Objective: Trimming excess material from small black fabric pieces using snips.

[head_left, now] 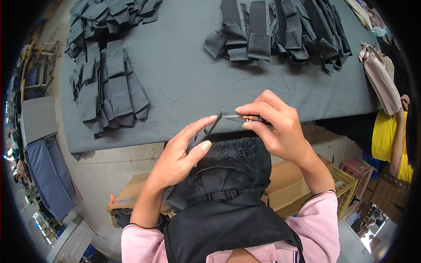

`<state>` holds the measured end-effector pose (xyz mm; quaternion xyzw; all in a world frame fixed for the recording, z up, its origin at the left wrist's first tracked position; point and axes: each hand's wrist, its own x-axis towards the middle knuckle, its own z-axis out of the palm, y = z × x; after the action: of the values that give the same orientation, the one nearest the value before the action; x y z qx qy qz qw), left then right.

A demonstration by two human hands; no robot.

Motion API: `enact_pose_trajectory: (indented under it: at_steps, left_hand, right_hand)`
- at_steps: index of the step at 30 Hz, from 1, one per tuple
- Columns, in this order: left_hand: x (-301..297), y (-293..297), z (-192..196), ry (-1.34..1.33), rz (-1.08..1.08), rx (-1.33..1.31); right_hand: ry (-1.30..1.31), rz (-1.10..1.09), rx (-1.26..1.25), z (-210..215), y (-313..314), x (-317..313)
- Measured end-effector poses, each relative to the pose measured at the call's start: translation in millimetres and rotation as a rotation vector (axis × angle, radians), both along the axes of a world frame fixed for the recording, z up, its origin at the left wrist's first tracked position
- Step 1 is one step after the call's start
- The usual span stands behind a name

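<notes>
My left hand (pixel 173 155) is closed around a dark grey fabric piece (pixel 198 138), pinching it between thumb and fingers with one edge turned up. In my right hand (pixel 283 127) is a pair of thread snips (pixel 236 116) with an orange part near the grip. The snips' blades point left and their tips meet the top edge of the fabric, just over the table's near edge. Loose thread clippings (pixel 230 151) lie on the black apron (pixel 219 179) below my hands. Most of the fabric piece is hidden behind my left hand.
On the grey-covered table (pixel 175 83) lie sewn dark strips in a left pile (pixel 116 87), a far-left pile (pixel 107 15) and a far-right row (pixel 258 33). Cardboard boxes (pixel 287 186) stand below the table. At right, a person in yellow (pixel 386 136) is beside a pink bag (pixel 381 81).
</notes>
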<state>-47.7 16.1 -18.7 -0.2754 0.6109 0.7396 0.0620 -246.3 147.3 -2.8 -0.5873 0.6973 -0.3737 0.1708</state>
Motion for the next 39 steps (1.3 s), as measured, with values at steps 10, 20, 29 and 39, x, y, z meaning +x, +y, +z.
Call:
enact_pose_trajectory:
  at_steps: [10,20,29,39]
  left_hand:
    - [-7.1,18.3,6.1,-0.045,0.062,-0.952]
    - [-8.8,26.8,2.2,-0.110,0.084,-1.201]
    - [-5.9,24.0,-5.2,-0.013,0.142,-1.326]
    - [-3.0,33.4,-14.3,0.380,0.347,-0.107]
  right_hand:
    - [-0.084,-0.223,-0.063,-15.6,2.9,26.1]
    - [-0.058,-0.369,-0.115,-19.0,3.2,37.2]
    - [-0.189,-0.385,-0.097,-25.8,-4.0,39.0]
    - [-1.651,-0.357,-0.011,-35.2,-24.5,38.0]
